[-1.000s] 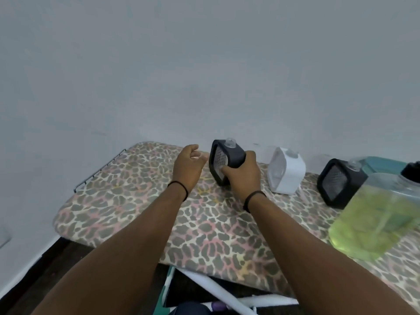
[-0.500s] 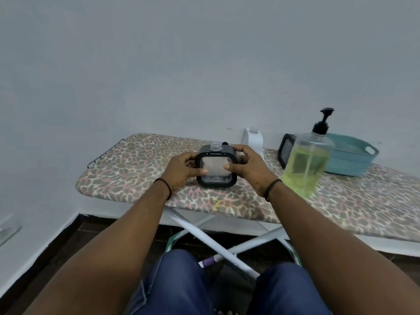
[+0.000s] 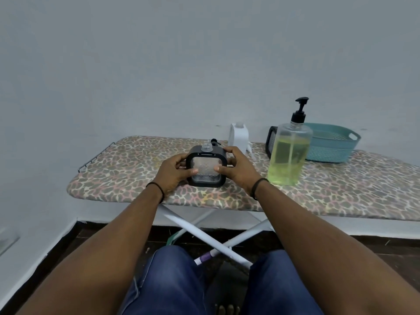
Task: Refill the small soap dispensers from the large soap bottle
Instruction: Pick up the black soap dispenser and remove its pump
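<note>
Head view: black dispenser (image 3: 206, 167) is gripped by left hand (image 3: 173, 171) and right hand (image 3: 236, 169).
Neck: uncapped (apparently).
Advice: dispenser is best kept upright beside large soap bottle (image 3: 288, 153).

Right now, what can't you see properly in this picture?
- Second black dispenser, head view: mostly hidden behind the large soap bottle.
- Small black part behind the held black dispenser: too small and too covered to identify.
- Soap level in the held dispenser: its patterned window blurs it, and the thumbs of the left hand and right hand cover parts.
- White dispenser: its neck is too blurred to tell if capped.
</note>
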